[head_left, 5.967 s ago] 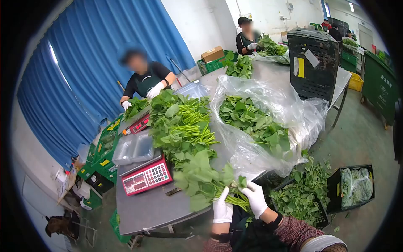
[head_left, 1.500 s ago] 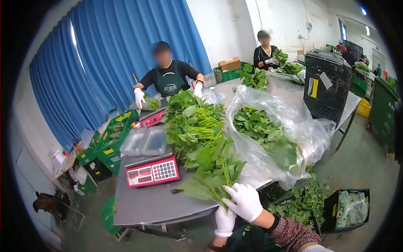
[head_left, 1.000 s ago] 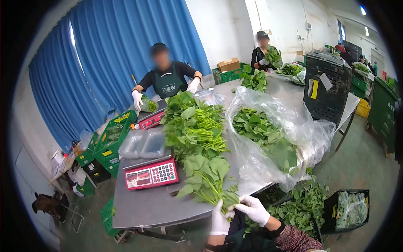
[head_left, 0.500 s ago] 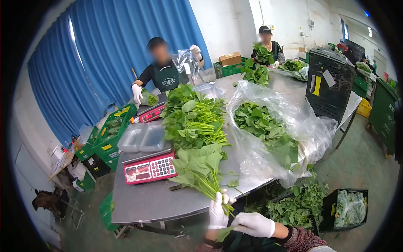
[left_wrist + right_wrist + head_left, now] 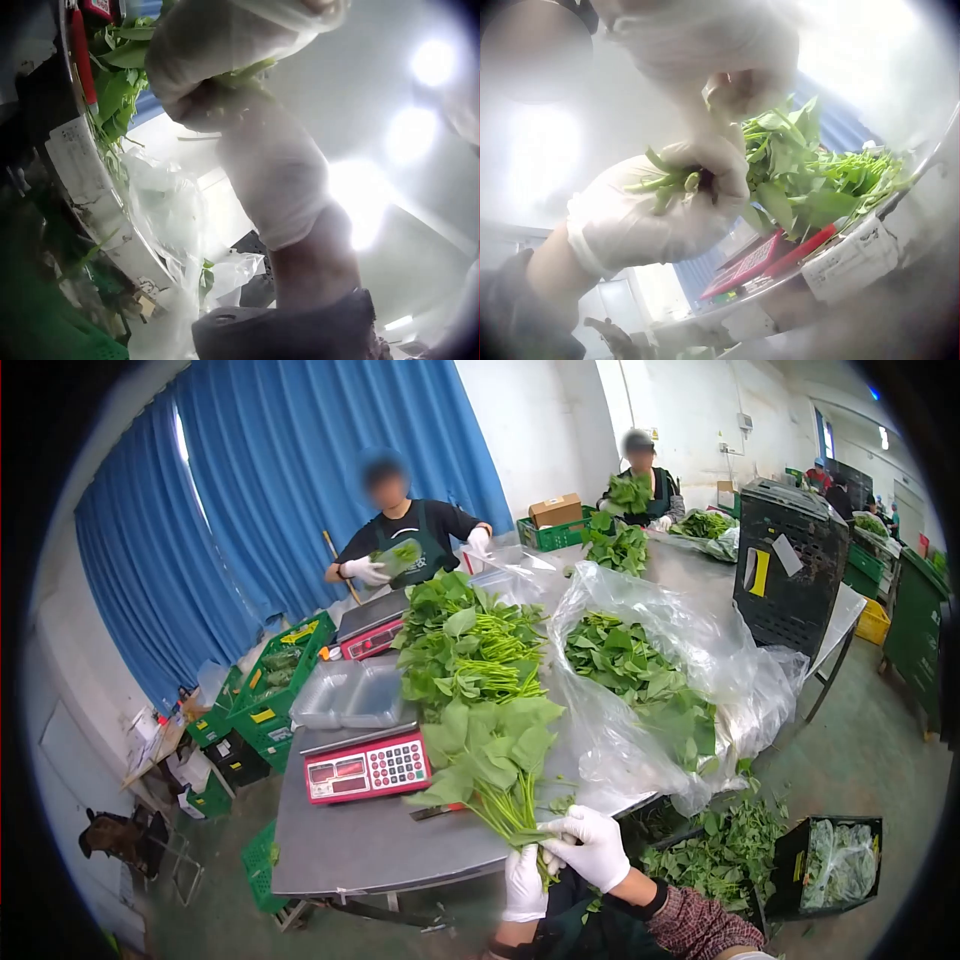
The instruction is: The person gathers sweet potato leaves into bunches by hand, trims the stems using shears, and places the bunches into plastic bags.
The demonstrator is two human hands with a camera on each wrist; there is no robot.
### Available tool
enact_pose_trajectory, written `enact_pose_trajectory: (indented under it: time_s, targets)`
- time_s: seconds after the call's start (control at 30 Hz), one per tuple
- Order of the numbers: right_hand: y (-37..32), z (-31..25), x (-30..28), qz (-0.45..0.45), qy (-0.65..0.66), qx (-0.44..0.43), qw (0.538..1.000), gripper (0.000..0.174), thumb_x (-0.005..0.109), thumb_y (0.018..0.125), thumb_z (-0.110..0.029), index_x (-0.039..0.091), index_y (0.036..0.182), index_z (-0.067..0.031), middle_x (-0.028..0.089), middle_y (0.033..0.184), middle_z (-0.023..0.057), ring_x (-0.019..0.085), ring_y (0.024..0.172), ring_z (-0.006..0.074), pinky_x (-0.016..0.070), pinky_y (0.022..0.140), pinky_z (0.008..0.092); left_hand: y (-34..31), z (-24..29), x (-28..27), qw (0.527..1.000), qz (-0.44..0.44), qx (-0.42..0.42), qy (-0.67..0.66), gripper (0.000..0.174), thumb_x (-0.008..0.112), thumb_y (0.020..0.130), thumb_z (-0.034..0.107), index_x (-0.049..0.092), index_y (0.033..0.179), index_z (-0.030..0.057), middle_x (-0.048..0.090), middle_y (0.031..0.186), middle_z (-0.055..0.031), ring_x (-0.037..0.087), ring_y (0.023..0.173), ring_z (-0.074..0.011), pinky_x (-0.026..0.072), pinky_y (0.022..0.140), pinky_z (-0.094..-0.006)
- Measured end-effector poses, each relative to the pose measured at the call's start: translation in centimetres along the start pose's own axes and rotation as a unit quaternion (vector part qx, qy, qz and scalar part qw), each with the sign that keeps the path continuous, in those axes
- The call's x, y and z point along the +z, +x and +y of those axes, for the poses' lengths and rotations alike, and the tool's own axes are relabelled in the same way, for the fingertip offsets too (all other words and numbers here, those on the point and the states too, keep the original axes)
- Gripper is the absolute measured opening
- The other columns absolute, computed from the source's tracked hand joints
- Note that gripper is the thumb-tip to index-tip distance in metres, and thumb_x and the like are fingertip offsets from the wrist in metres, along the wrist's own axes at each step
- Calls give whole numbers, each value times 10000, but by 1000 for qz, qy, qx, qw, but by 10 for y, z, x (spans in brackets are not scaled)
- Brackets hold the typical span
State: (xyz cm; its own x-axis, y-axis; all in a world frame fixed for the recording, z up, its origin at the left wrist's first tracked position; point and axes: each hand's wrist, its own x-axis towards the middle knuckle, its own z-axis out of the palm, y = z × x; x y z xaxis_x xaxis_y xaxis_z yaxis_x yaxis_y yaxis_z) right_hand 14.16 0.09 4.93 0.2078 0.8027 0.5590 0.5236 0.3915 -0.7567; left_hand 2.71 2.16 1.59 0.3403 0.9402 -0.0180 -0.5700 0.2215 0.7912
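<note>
A bunch of leafy green stems [image 5: 508, 790] is gripped near its stem ends by the gloved left hand [image 5: 526, 884], its leaves spreading over the table edge toward the scale. The gloved right hand [image 5: 590, 846] touches the same stems with its fingertips, just above the left hand; whether it pinches one is unclear. In the right wrist view, cut stem ends [image 5: 664, 184] poke out of the curled left hand [image 5: 660, 206]. A large heap of greens [image 5: 470, 650] lies beyond the bunch.
A red scale [image 5: 368, 767] with clear trays [image 5: 350, 695] stands left; a red-handled tool [image 5: 437, 812] lies before it. Right are a plastic bag [image 5: 640, 750] of leaves, a black crate [image 5: 790, 565] and, lower, a leaf-filled crate [image 5: 715, 855]. Two people work across the table [image 5: 380, 850].
The right hand has moved up from below, back to the stems beside the left hand; the leaf it held is gone from it. The red-handled tool shows more. Across the table, a person has lifted a filled pack.
</note>
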Motion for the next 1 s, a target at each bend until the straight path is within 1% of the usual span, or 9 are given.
enact_pose_trajectory:
  time_s: [0.07, 0.33, 0.47, 0.53, 0.6, 0.67, 0.73, 0.83, 1.0]
  targets:
    - [-3, 8, 2, -2, -6, -49, 999, 258, 694, 685, -6, 681, 933, -75, 470, 589, 26, 480, 491, 144, 401, 500, 261, 2, 2, -1, 1000, 2, -9, 10, 259, 410, 965, 274, 519, 894, 51, 468, 667, -2, 432, 542, -79, 353, 482, -209]
    - [-22, 5, -18, -188, 56, -100, 975, 129, 675, 691, -93, 573, 771, -98, 449, 619, 26, 499, 569, 184, 410, 527, 296, 20, -10, -18, 998, 35, -49, -31, 165, 497, 936, 198, 513, 936, 34, 459, 641, 6, 450, 516, -93, 413, 513, -235]
    - [-44, 7, -100, -326, 46, 25, 944, 143, 671, 741, -151, 627, 860, -85, 553, 731, 29, 566, 634, 187, 469, 595, 265, 26, 8, -4, 997, 43, 5, 56, 190, 483, 939, 162, 523, 1036, 3, 453, 638, 1, 372, 444, -83, 396, 467, -251]
    - [-63, 23, -145, -386, -151, 70, 907, 271, 678, 743, -284, 651, 962, -126, 615, 845, 44, 614, 718, 199, 503, 653, 293, 27, 11, -2, 998, 35, -13, 58, 208, 492, 933, 146, 529, 1076, 0, 448, 633, 6, 355, 440, -71, 375, 453, -240]
    - [-72, 22, -160, -396, -480, 53, 781, 361, 689, 727, -315, 635, 1036, -138, 619, 936, 56, 615, 799, 224, 502, 703, 316, 27, 4, 5, 997, 23, -35, 59, 236, 501, 926, 130, 536, 1117, -3, 443, 628, 11, 337, 436, -58, 355, 439, -229]
    - [-60, 21, -149, -266, -409, -34, 872, 384, 686, 731, -293, 617, 1078, -145, 609, 969, 61, 603, 836, 240, 494, 727, 320, 23, -6, 11, 995, 38, -58, 66, 260, 525, 906, 97, 549, 1146, 0, 439, 621, 20, 301, 430, -41, 321, 426, -213]
    - [-35, -14, -118, -233, -187, 20, 954, 328, 664, 757, -207, 620, 1072, -127, 605, 925, 69, 603, 819, 237, 490, 703, 310, 17, -17, 15, 995, 51, -62, 58, 179, 544, 891, 88, 583, 1043, 3, 451, 612, 15, 312, 418, -44, 319, 416, -213]
    - [-10, -10, -60, -130, -183, -120, 967, 216, 647, 768, -204, 640, 973, -136, 562, 776, 42, 572, 704, 236, 459, 621, 322, 7, -21, 15, 987, 96, -42, 123, 53, 581, 865, 66, 570, 850, 16, 477, 588, 10, 385, 424, -48, 314, 400, -214]
    - [13, 5, 1, -27, -236, -71, 969, 204, 710, 706, -295, 625, 697, -109, 515, 617, 18, 567, 615, 211, 440, 558, 305, 8, -34, -19, 934, 101, 132, 316, 119, 580, 878, 99, 594, 916, -13, 496, 597, 28, 404, 465, -47, 337, 428, -206]
